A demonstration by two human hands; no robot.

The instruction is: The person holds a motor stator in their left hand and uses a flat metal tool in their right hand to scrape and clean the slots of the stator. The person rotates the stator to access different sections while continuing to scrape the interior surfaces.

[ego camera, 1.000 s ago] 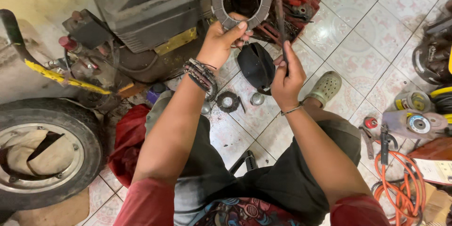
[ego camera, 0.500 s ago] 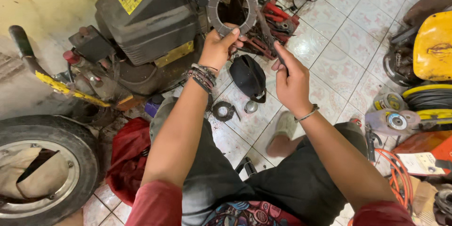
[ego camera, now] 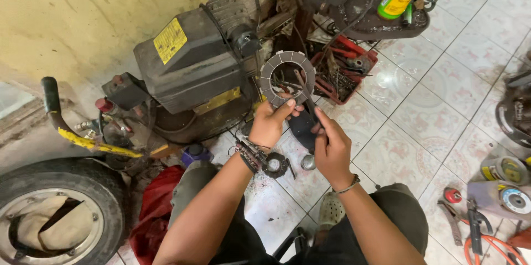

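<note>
Head view: at upper centre your left hand [ego camera: 271,124] pinches the grey segmented friction ring [ego camera: 287,77] by its lower rim, holding it up to face you. Your right hand [ego camera: 332,149] grips a thin dark tool [ego camera: 305,95], probably a file, laid across the ring's right side.

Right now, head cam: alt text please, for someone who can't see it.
Seen from above, a seated person's left hand holds up a grey segmented friction ring while the right hand puts a thin dark tool across it. Behind stand a black engine with a yellow label and a red parts tray on the tiled floor; a tyre lies at lower left.
</note>
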